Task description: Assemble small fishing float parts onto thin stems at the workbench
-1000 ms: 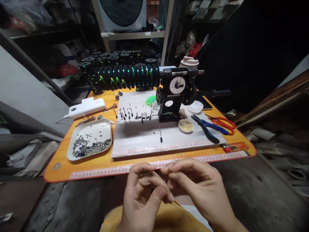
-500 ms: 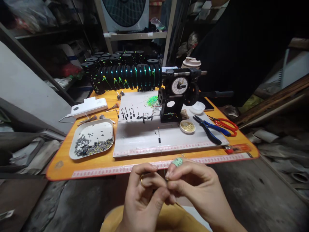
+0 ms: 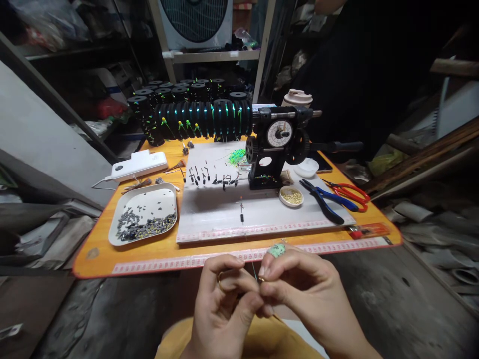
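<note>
Close to the table's front edge, my left hand (image 3: 227,301) and my right hand (image 3: 305,289) meet in front of me, fingertips almost touching. Right thumb and index finger pinch a tiny gold-coloured metal piece (image 3: 261,279); green speckled tape (image 3: 276,250) wraps that index finger. A thin line (image 3: 255,270) runs down between the hands to the left fingertips, which are closed on it; its end is hidden. On the white board (image 3: 209,214) beyond lies a small black cylinder (image 3: 242,218) with an orange-tipped stem above it.
A black winding machine (image 3: 265,159) carries line-wrapped spools (image 3: 204,119). Around it are a tray of small dark pieces (image 3: 125,199), a dish of gold bits (image 3: 291,197), blue pliers (image 3: 325,199), red-handled scissors (image 3: 354,194) and a measuring tape (image 3: 168,264). A dark-clothed person (image 3: 329,65) stands at the right.
The black cylinder with the orange-tipped stem has shifted slightly left on the board. The gold piece shows more clearly at my right fingertips. The person behind has shifted; both my hands hold nearly the same pose.
</note>
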Demonstrator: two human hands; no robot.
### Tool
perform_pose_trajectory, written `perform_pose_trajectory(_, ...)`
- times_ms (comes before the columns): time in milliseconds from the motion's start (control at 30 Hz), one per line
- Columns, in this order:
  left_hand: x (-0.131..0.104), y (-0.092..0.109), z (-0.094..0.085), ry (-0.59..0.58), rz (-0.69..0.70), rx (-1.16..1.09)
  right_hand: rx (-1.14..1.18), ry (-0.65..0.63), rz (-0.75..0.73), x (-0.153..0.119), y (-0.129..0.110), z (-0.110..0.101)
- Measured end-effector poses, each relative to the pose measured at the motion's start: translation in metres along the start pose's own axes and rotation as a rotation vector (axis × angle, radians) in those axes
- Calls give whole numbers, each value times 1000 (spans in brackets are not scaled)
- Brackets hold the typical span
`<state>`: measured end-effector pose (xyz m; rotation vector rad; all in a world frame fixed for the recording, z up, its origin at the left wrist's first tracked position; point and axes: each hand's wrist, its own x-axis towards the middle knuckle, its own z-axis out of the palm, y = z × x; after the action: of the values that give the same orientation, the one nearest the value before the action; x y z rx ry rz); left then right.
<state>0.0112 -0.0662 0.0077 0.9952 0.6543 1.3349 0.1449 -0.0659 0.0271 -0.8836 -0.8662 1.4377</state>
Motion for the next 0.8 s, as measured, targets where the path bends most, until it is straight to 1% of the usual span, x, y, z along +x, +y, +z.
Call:
perform_pose_trajectory(167,-1,0,1,0,3,-5,-35,26,-58,1,-5,7)
perform_pose_trajectory(300,0,-5,-5,-17,57,12,-203,20,-123,2,-8,3)
perform_pose_trajectory(400,5,-11,-13,-86,156,25,-326,-80,-169,1,-11,-4)
perform_pose_trajectory(467,8,-13,-17,-156,233,10,-313,-144,-163,0,-13,-6)
perform_pose_trajectory(533,11,-14,-19,-201,281,-14,-282,-139,-132,0,-14,-6)
perform_pose_trajectory(567,12,-14,-20,-212,286,-20,-294,-127,-122,0,-15,-6)
perform_pose_trajectory(633,12,-13,-21,-229,275,-22,-392,-129,-132,0,-18,-4)
perform_pose_trajectory(733,11,-13,-24,-244,261,2,-579,-176,-178,-1,-23,-4)
perform_pose_trajectory(800,9,-15,-30,-248,250,37,-654,-198,-211,-1,-25,-4)
